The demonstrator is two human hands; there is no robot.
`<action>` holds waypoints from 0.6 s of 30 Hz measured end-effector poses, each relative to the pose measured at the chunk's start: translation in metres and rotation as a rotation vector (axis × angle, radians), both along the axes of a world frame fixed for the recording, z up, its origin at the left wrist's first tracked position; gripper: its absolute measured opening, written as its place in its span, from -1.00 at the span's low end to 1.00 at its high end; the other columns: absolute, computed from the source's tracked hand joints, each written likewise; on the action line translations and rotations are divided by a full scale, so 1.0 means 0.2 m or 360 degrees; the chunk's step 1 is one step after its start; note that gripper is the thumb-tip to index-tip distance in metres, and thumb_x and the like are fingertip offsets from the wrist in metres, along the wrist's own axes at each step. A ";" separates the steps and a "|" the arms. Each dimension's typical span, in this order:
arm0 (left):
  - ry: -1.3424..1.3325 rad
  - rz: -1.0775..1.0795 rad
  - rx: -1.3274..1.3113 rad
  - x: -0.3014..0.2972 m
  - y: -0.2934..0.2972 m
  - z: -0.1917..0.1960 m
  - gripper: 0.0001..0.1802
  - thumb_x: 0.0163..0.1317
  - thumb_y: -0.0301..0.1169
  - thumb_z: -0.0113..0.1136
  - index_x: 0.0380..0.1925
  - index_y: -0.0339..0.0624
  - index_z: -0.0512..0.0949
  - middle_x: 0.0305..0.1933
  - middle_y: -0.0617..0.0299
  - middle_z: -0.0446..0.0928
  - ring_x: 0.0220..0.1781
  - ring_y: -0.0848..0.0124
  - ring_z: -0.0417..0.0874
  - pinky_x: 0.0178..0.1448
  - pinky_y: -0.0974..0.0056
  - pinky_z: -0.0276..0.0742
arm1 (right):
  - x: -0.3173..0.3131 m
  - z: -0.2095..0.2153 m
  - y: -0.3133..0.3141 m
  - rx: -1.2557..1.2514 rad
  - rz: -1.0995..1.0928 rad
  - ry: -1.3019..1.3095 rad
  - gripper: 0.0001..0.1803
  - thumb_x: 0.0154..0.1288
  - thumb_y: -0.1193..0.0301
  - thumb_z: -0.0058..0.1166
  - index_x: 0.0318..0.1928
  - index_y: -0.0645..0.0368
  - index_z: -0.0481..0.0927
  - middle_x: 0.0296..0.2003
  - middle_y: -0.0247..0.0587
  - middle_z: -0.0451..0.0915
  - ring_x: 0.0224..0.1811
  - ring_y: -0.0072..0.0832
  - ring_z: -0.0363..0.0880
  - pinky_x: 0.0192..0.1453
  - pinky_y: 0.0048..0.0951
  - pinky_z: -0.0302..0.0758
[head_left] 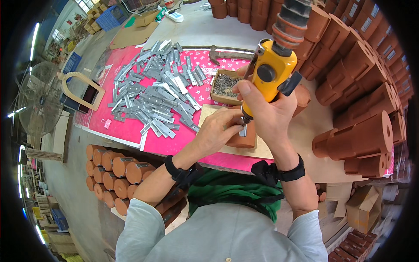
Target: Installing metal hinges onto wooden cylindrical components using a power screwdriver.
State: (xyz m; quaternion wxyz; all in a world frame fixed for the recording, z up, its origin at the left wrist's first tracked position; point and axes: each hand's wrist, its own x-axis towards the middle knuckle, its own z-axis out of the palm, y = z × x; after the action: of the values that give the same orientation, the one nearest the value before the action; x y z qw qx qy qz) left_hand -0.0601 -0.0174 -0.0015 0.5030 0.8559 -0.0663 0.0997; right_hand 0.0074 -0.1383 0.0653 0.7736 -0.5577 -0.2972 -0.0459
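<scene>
The right hand (pixel 266 115) grips a yellow power screwdriver (pixel 273 72), tip down on a brown block (pixel 242 139). The left hand (pixel 218 129) pinches a small metal plate (pixel 243 130) against this block on the worktop (pixel 305 144).

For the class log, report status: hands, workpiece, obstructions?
Right hand gripping yellow power driver. Left hand steadying terracotta block. Nothing obstructing.

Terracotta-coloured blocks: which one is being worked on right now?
The block on the pale board, directly under both hands. The left hand steadies it while the right hand presses the yellow power screwdriver onto it; the others sit stacked aside.
</scene>
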 end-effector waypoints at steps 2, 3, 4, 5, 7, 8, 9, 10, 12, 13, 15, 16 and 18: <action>-0.0023 0.0029 0.0042 0.00 0.00 0.00 -0.65 0.11 -0.49 0.18 -0.04 -0.18 0.51 -0.21 0.05 0.52 -0.12 0.14 0.55 0.00 0.16 0.47 | 0.00 -0.01 0.00 -0.0020 0.0010 0.0042 -0.74 0.15 0.54 0.23 -0.17 0.26 0.46 -0.38 -0.33 0.57 -0.37 -0.64 0.54 -0.28 -0.60 0.52; -0.0021 0.0027 0.0042 0.00 0.00 -0.01 -0.65 0.11 -0.49 0.18 -0.04 -0.18 0.51 -0.21 0.05 0.52 -0.12 0.14 0.55 0.00 0.16 0.47 | 0.00 -0.01 0.00 -0.0041 0.0020 0.0079 -0.66 0.08 0.54 0.30 -0.15 0.24 0.46 -0.37 -0.41 0.54 -0.37 -0.71 0.48 -0.28 -0.63 0.48; -0.0053 0.0027 0.0052 0.00 0.00 -0.02 -0.65 0.11 -0.49 0.18 -0.05 -0.17 0.51 -0.22 0.05 0.52 -0.13 0.14 0.55 -0.01 0.16 0.47 | 0.00 -0.01 0.00 -0.0040 0.0019 0.0081 -0.66 0.08 0.54 0.30 -0.15 0.24 0.46 -0.37 -0.41 0.54 -0.37 -0.71 0.48 -0.28 -0.63 0.48; -0.0084 0.0028 0.0062 0.00 0.00 -0.02 -0.65 0.11 -0.49 0.18 -0.05 -0.17 0.52 -0.23 0.06 0.51 -0.14 0.14 0.56 -0.02 0.17 0.47 | 0.00 0.00 0.00 -0.0037 0.0017 0.0085 -0.66 0.08 0.54 0.30 -0.16 0.24 0.46 -0.37 -0.41 0.54 -0.37 -0.71 0.49 -0.27 -0.62 0.49; -0.0077 0.0026 0.0060 0.01 0.00 -0.03 -0.66 0.10 -0.50 0.18 -0.06 -0.17 0.52 -0.23 0.05 0.51 -0.14 0.15 0.56 -0.03 0.18 0.48 | 0.00 -0.01 0.00 -0.0035 0.0010 0.0092 -0.67 0.08 0.54 0.30 -0.17 0.24 0.46 -0.37 -0.40 0.54 -0.37 -0.70 0.49 -0.27 -0.62 0.49; -0.0072 0.0028 0.0059 0.01 0.00 -0.03 -0.66 0.10 -0.50 0.18 -0.06 -0.17 0.53 -0.23 0.05 0.51 -0.14 0.17 0.56 -0.04 0.19 0.48 | 0.00 -0.02 0.00 0.0000 0.0014 0.0102 -0.67 0.08 0.54 0.30 -0.17 0.25 0.46 -0.37 -0.40 0.54 -0.37 -0.70 0.49 -0.27 -0.62 0.49; -0.0070 0.0028 0.0060 0.01 0.00 -0.03 -0.66 0.10 -0.50 0.18 -0.06 -0.17 0.53 -0.23 0.05 0.51 -0.14 0.17 0.56 -0.04 0.19 0.48 | 0.00 -0.02 0.00 0.0035 0.0019 0.0111 -0.67 0.08 0.54 0.30 -0.17 0.25 0.46 -0.37 -0.39 0.55 -0.37 -0.69 0.49 -0.27 -0.61 0.49; -0.0091 0.0035 0.0083 0.01 0.00 -0.02 -0.66 0.09 -0.51 0.19 -0.07 -0.18 0.53 -0.24 0.05 0.51 -0.15 0.17 0.57 -0.05 0.19 0.49 | 0.00 -0.03 0.00 0.0036 0.0019 0.0114 -0.67 0.08 0.54 0.30 -0.17 0.25 0.46 -0.37 -0.39 0.55 -0.37 -0.69 0.49 -0.27 -0.61 0.49; -0.0112 0.0041 0.0105 0.01 0.00 -0.02 -0.66 0.09 -0.52 0.19 -0.08 -0.19 0.54 -0.25 0.06 0.51 -0.16 0.18 0.57 -0.06 0.20 0.50 | 0.00 -0.03 0.00 -0.0023 0.0004 0.0026 -0.68 0.08 0.54 0.30 -0.17 0.25 0.46 -0.37 -0.38 0.55 -0.37 -0.68 0.48 -0.26 -0.60 0.48; -0.0111 0.0037 0.0088 0.01 0.00 -0.02 -0.66 0.08 -0.52 0.19 -0.08 -0.19 0.54 -0.25 0.06 0.51 -0.16 0.18 0.57 -0.05 0.20 0.50 | 0.01 -0.03 0.00 -0.0023 0.0003 0.0027 -0.68 0.08 0.54 0.30 -0.17 0.25 0.46 -0.37 -0.38 0.55 -0.37 -0.68 0.48 -0.26 -0.60 0.48; -0.0108 0.0035 0.0072 0.01 0.00 -0.02 -0.67 0.08 -0.53 0.19 -0.09 -0.20 0.55 -0.26 0.06 0.51 -0.16 0.18 0.56 -0.05 0.20 0.50 | 0.02 -0.06 -0.01 -0.0059 0.0037 -0.0112 -0.70 0.19 0.54 0.17 -0.07 0.30 0.44 -0.19 -0.20 0.60 -0.28 -0.56 0.60 -0.18 -0.55 0.56; -0.0086 0.0041 0.0082 0.01 0.00 -0.02 -0.67 0.07 -0.53 0.19 -0.09 -0.21 0.55 -0.26 0.06 0.51 -0.17 0.17 0.56 -0.05 0.20 0.50 | 0.02 -0.06 -0.01 -0.0059 0.0038 -0.0110 -0.70 0.19 0.54 0.17 -0.07 0.30 0.44 -0.19 -0.20 0.60 -0.28 -0.56 0.60 -0.18 -0.55 0.56; -0.0064 0.0046 0.0091 0.01 -0.01 -0.01 -0.68 0.07 -0.53 0.20 -0.10 -0.22 0.55 -0.26 0.06 0.51 -0.17 0.16 0.56 -0.05 0.20 0.49 | 0.01 -0.06 -0.01 -0.0112 0.0024 -0.0085 -0.70 0.18 0.55 0.16 -0.07 0.30 0.44 -0.18 -0.20 0.60 -0.25 -0.57 0.59 -0.16 -0.54 0.55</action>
State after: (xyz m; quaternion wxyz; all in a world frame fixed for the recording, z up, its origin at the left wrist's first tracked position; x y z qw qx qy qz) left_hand -0.0587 -0.0187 -0.0039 0.4754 0.8687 -0.0669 0.1220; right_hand 0.0101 -0.1401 0.0532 0.7457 -0.5809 -0.3232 -0.0444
